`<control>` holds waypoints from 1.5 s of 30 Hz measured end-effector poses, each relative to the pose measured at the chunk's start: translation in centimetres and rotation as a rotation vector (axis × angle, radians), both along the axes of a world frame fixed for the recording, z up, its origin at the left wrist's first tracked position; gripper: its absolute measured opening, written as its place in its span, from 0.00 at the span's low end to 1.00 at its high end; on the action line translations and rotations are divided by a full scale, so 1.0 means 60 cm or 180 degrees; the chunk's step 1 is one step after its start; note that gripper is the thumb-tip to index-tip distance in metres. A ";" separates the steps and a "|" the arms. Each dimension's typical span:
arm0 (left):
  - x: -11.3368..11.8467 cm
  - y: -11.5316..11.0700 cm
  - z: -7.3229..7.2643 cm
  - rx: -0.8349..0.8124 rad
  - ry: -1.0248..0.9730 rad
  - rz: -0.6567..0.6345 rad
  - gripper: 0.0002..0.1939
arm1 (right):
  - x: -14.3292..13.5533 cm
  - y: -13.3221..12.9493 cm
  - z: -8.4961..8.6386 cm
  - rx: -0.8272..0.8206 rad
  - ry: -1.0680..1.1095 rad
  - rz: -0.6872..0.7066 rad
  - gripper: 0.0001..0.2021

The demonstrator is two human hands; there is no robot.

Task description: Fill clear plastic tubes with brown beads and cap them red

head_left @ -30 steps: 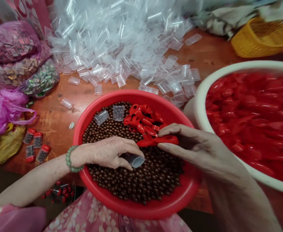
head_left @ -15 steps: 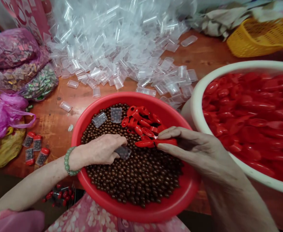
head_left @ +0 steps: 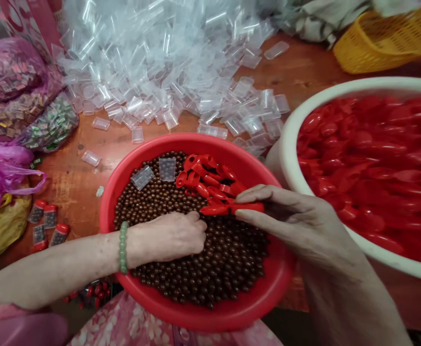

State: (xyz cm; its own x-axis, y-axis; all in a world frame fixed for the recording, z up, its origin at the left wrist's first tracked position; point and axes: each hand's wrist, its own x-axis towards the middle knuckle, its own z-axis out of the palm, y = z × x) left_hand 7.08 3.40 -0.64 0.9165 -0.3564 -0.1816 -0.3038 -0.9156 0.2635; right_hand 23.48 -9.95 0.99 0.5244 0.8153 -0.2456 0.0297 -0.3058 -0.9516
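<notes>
My left hand (head_left: 172,236) has its fingers curled down in the brown beads or candies (head_left: 210,274) that fill a red basin (head_left: 105,204). A clear plastic container was in it half a second ago; the hand now hides it. On the right, my right hand (head_left: 285,211) pinches a long red plastic piece (head_left: 248,207) between thumb and fingers, just above the brown balls. More red plastic pieces (head_left: 206,175) lie heaped at the back of the basin. Two clear containers rest on the balls, an upright-looking one (head_left: 167,169) and a tilted one (head_left: 142,178).
A large pile of clear containers (head_left: 160,62) covers the table behind the basin. To the right stands a white tub (head_left: 291,158) of red pieces, with a yellow basket (head_left: 386,43) beyond. Filled red-capped containers (head_left: 50,216) and plastic bags (head_left: 12,72) lie left.
My left hand has moved right and down into the brown balls, and the clear container in it has gone out of sight. The right hand keeps its pinch. The view has shifted slightly.
</notes>
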 end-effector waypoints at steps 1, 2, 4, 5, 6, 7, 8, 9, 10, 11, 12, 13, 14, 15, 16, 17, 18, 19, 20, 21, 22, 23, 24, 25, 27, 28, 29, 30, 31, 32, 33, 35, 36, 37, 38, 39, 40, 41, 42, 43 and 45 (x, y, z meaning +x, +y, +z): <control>-0.001 0.003 -0.001 -0.0169 0.0005 -0.0033 0.08 | 0.002 -0.002 -0.001 -0.0054 -0.0016 -0.0028 0.12; -0.004 0.005 -0.001 -0.0383 0.0024 -0.0039 0.05 | 0.004 -0.004 -0.003 -0.0100 -0.0036 -0.0047 0.13; -0.009 0.011 -0.002 -0.0884 0.0146 0.0015 0.05 | 0.007 -0.006 -0.004 -0.0134 -0.0088 -0.0072 0.15; -0.011 0.013 -0.002 -0.1116 0.0231 0.0079 0.06 | 0.008 -0.007 -0.004 -0.0114 -0.0145 -0.0075 0.15; -0.012 0.015 -0.002 -0.1300 0.0322 0.0161 0.07 | 0.009 -0.007 -0.003 -0.0075 -0.0234 -0.0063 0.15; -0.013 0.016 -0.002 -0.1449 0.0404 0.0266 0.07 | 0.009 -0.007 -0.002 -0.0027 -0.0337 -0.0031 0.15; -0.013 0.017 0.000 -0.1576 0.0483 0.0376 0.08 | 0.008 -0.006 0.000 0.0030 -0.0436 0.0015 0.14; -0.012 0.019 0.002 -0.1692 0.0565 0.0481 0.08 | 0.007 -0.006 0.003 0.0099 -0.0515 0.0066 0.14; -0.012 0.021 0.005 -0.1818 0.0642 0.0582 0.07 | 0.006 -0.005 0.006 0.0170 -0.0566 0.0123 0.13; -0.012 0.023 0.009 -0.1957 0.0717 0.0684 0.07 | 0.005 -0.005 0.008 0.0228 -0.0575 0.0192 0.13; -0.012 0.026 0.014 -0.2101 0.0772 0.0802 0.08 | 0.004 -0.005 0.011 0.0263 -0.0557 0.0260 0.13; -0.013 0.029 0.018 -0.2244 0.0797 0.0933 0.10 | 0.004 -0.004 0.013 0.0269 -0.0540 0.0325 0.13; -0.014 0.032 0.023 -0.2384 0.0792 0.1061 0.12 | 0.003 -0.004 0.014 0.0244 -0.0552 0.0397 0.12; -0.016 0.035 0.027 -0.2513 0.0767 0.1176 0.13 | 0.003 -0.004 0.015 0.0209 -0.0597 0.0464 0.12; -0.019 0.037 0.031 -0.2628 0.0734 0.1276 0.14 | 0.003 -0.004 0.015 0.0182 -0.0661 0.0513 0.11; -0.023 0.039 0.035 -0.2740 0.0706 0.1373 0.15 | 0.003 -0.003 0.015 0.0173 -0.0719 0.0549 0.11; -0.027 0.039 0.039 -0.2870 0.0693 0.1492 0.15 | 0.004 -0.002 0.014 0.0180 -0.0757 0.0577 0.12; -0.030 0.038 0.042 -0.3031 0.0715 0.1644 0.15 | 0.003 0.000 0.013 0.0185 -0.0780 0.0603 0.12; -0.034 0.035 0.044 -0.3215 0.0772 0.1838 0.15 | 0.003 0.002 0.013 0.0185 -0.0797 0.0615 0.13; -0.038 0.031 0.045 -0.3419 0.0827 0.2080 0.14 | 0.002 0.004 0.012 0.0173 -0.0808 0.0621 0.13; -0.041 0.025 0.045 -0.3651 0.0875 0.2342 0.14 | 0.001 0.006 0.012 0.0159 -0.0805 0.0629 0.13; -0.044 0.018 0.043 -0.3914 0.0921 0.2585 0.13 | 0.000 0.009 0.012 0.0150 -0.0776 0.0622 0.12; -0.046 0.011 0.041 -0.4184 0.0967 0.2790 0.14 | -0.002 0.011 0.012 0.0146 -0.0706 0.0599 0.12; -0.049 0.005 0.038 -0.4423 0.0996 0.2944 0.14 | -0.005 0.014 0.012 0.0147 -0.0587 0.0561 0.13; -0.052 -0.006 0.035 -0.4693 0.0909 0.3100 0.16 | -0.011 0.018 0.011 0.0130 -0.0280 0.0446 0.13; -0.054 -0.009 0.036 -0.4710 0.0812 0.3109 0.17 | -0.015 0.021 0.011 0.0126 -0.0155 0.0388 0.14; -0.055 -0.011 0.038 -0.4685 0.0674 0.3098 0.17 | -0.018 0.024 0.011 0.0141 -0.0071 0.0324 0.15; -0.056 -0.013 0.041 -0.4681 0.0533 0.3066 0.17 | -0.022 0.026 0.012 0.0183 -0.0017 0.0252 0.16; -0.057 -0.013 0.046 -0.4726 0.0426 0.3011 0.17 | -0.026 0.030 0.014 0.0237 0.0017 0.0172 0.18; -0.057 -0.013 0.050 -0.4822 0.0365 0.2947 0.17 | -0.031 0.033 0.015 0.0287 0.0044 0.0088 0.20; -0.056 -0.014 0.055 -0.4964 0.0345 0.2893 0.18 | -0.035 0.036 0.017 0.0324 0.0077 -0.0002 0.21; -0.054 -0.015 0.061 -0.5314 0.0377 0.2827 0.18 | -0.045 0.041 0.020 0.0415 0.0221 -0.0150 0.24; -0.053 -0.016 0.063 -0.5504 0.0447 0.2807 0.18 | -0.051 0.042 0.021 0.0493 0.0314 -0.0189 0.24; -0.052 -0.016 0.063 -0.5703 0.0530 0.2795 0.18 | -0.056 0.042 0.021 0.0587 0.0399 -0.0211 0.22; -0.052 -0.017 0.062 -0.5897 0.0609 0.2785 0.18 | -0.061 0.042 0.020 0.0673 0.0461 -0.0211 0.20; -0.052 -0.018 0.060 -0.6052 0.0667 0.2786 0.19 | -0.065 0.041 0.019 0.0725 0.0488 -0.0182 0.18; -0.052 -0.018 0.058 -0.6159 0.0703 0.2811 0.20 | -0.068 0.040 0.018 0.0732 0.0469 -0.0143 0.16; -0.053 -0.017 0.056 -0.6236 0.0724 0.2863 0.21 | -0.070 0.038 0.016 0.0704 0.0412 -0.0100 0.15; -0.055 -0.017 0.054 -0.6277 0.0756 0.2934 0.22 | -0.070 0.036 0.015 0.0663 0.0318 -0.0062 0.14; -0.056 -0.016 0.052 -0.6298 0.0806 0.3010 0.23 | -0.069 0.034 0.014 0.0613 0.0171 -0.0041 0.15; -0.058 -0.013 0.051 -0.6312 0.0924 0.3171 0.23 | -0.064 0.030 0.013 0.0497 -0.0291 -0.0008 0.14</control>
